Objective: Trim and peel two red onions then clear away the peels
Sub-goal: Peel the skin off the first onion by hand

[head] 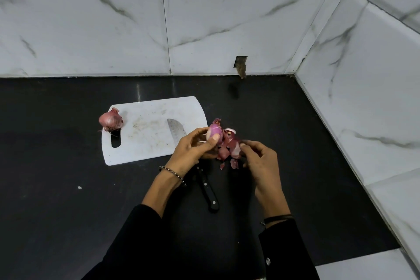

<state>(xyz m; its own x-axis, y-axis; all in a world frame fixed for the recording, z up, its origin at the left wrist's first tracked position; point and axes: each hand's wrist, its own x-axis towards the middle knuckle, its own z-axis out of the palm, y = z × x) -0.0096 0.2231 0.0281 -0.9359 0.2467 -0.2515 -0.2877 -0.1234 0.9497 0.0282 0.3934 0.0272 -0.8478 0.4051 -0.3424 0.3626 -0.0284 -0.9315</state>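
We are holding the half-peeled red onion (215,133) above the desk (56,166), just past the right edge of the cutting board (145,143). Its pale purple flesh is showing, and a tuft of dry skin is sticking up from its far end. Our left hand (193,150) is gripping it, with the fingers curled round the bulb and the thumb pressing on its near face. A cluster of dark red peels (229,149) is hanging from the onion's right side, and our right hand (259,158) is pinching the lower part of that cluster between thumb and fingertips. A couple of small scraps (234,163) are showing under the cluster; whether they are hanging or lying on the desk we cannot tell. The second onion (111,119), with its skin and roots on, is sitting at the far left corner of the white board, just beyond the board's handle slot. The knife (176,130) is lying with its blade on the board's right part and its black handle on the desk, passing under our left wrist. A small white speck (79,187) is lying on the black desk left of our arms. Marbled white tiles (91,18) are rising behind and to the right, one showing a small dark cut-out (241,65) near the desk line. We are wearing black sleeves (136,245) and a bracelet (172,171) on each wrist.
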